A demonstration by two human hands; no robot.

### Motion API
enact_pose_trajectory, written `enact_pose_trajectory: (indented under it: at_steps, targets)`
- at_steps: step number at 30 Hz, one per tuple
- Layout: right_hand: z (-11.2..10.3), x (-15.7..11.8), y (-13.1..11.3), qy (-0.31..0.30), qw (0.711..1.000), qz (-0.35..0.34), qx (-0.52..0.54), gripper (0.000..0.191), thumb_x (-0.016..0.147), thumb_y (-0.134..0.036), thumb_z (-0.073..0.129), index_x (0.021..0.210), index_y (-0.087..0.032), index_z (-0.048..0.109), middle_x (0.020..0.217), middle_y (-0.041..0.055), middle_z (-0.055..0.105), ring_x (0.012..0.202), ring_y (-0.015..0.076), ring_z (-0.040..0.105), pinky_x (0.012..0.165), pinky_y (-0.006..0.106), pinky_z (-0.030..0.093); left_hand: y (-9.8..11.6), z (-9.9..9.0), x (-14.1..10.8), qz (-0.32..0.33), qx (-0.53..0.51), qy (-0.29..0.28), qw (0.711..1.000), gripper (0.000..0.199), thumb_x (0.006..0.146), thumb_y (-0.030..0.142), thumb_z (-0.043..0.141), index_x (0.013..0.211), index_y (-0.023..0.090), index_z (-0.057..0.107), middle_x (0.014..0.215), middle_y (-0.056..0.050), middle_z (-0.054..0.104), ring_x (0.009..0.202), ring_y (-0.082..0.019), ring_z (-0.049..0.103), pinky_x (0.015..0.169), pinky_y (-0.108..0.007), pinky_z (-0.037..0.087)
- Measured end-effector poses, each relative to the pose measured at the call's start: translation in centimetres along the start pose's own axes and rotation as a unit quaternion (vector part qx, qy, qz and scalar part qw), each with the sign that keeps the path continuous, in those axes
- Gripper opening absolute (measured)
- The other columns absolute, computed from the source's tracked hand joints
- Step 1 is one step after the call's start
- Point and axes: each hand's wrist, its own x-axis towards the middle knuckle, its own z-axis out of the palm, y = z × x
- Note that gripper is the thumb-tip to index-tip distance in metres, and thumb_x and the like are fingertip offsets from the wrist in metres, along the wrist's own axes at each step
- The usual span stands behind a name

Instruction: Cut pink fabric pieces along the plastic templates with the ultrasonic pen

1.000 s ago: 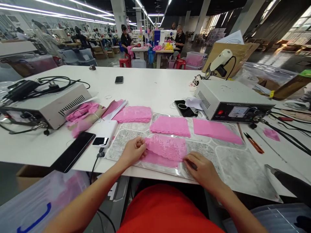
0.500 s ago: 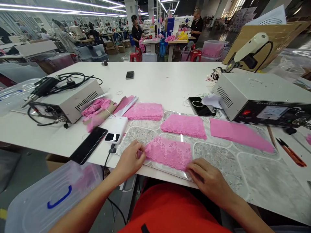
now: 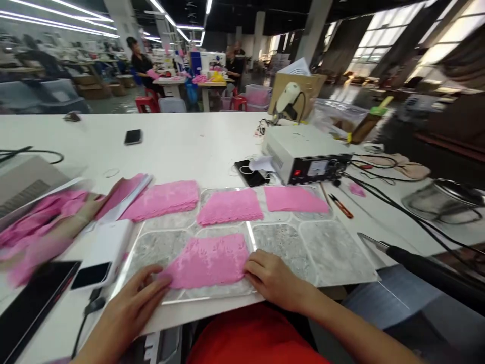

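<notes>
A pink lace piece [image 3: 212,260] lies flat on a grey marbled mat [image 3: 329,253] near the table's front edge. My left hand [image 3: 142,298] pinches its left corner between thumb and fingers. At the right edge, my right hand [image 3: 271,275] has its fingers closed on the lace. Behind it lie a pink lace stack [image 3: 230,206], another lace stack [image 3: 166,198] to the left, and a smooth pink fabric piece [image 3: 295,199] to the right.
A grey control box [image 3: 303,151] stands behind the mat. Orange-handled cutters [image 3: 341,206] and a black-handled tool [image 3: 428,268] are at the right. At the left are a white power bank [image 3: 109,247], a black tablet [image 3: 30,308] and crumpled pink fabric [image 3: 49,217].
The camera view has swung to the right, bringing the black-handled tool, cables and a glass lidded pot into sight. Both hands stay at the two ends of the lace piece.
</notes>
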Motion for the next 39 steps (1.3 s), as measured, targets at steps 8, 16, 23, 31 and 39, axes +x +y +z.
enact_pose_trajectory:
  at_steps: [8,16,23,31,39]
  targets:
    - [-5.1,3.7,-0.6,-0.122,0.976,0.133,0.122,0.010,0.084,-0.014,0.054,0.076,-0.018,0.058,0.076,0.0014,0.062,0.068,0.0118,0.053,0.063,0.024,0.040,-1.3,-2.8,5.0,0.002,-0.067,-0.064,0.996,0.033,0.098,0.036,0.040,0.083,0.023,0.067,0.093,-0.003,0.066,0.080,-0.016,0.067,0.070,-0.022,0.053]
    - [-6.2,16.6,4.6,-0.062,0.979,0.146,0.125,0.025,0.085,-0.031,0.049,0.066,-0.018,0.058,0.058,-0.0005,0.056,0.054,0.0116,0.046,0.053,0.025,0.035,-7.4,-6.9,15.6,-0.124,-0.032,-0.063,0.990,0.025,0.091,0.026,0.045,0.074,0.017,0.060,0.072,0.000,0.062,0.067,-0.013,0.060,0.067,-0.023,0.048]
    - [-3.0,25.4,4.9,0.041,0.994,0.086,0.057,0.013,0.086,-0.019,0.050,0.083,-0.017,0.063,0.087,0.0072,0.064,0.078,0.0162,0.054,0.075,0.030,0.041,-13.8,-7.5,15.6,-0.114,0.022,0.020,0.993,0.028,0.091,0.032,0.040,0.084,0.018,0.064,0.099,-0.008,0.064,0.095,-0.020,0.061,0.089,-0.033,0.047]
    - [3.3,21.5,5.2,-0.037,0.995,0.068,0.070,0.015,0.080,-0.011,0.059,0.088,-0.018,0.070,0.094,0.0072,0.069,0.089,0.0160,0.061,0.083,0.030,0.047,-14.4,-5.5,12.3,-0.043,0.021,-0.051,0.998,0.032,0.088,0.035,0.042,0.077,0.020,0.068,0.092,-0.007,0.067,0.076,-0.019,0.064,0.072,-0.029,0.050]
    - [-2.5,11.4,9.9,-0.025,0.975,0.195,0.100,0.019,0.083,-0.025,0.052,0.084,-0.018,0.070,0.083,0.0061,0.072,0.071,0.0158,0.064,0.065,0.029,0.051,-4.5,0.3,15.9,0.030,-0.079,-0.160,0.983,0.016,0.092,0.028,0.051,0.093,0.023,0.066,0.096,-0.002,0.062,0.086,-0.015,0.062,0.078,-0.025,0.048]
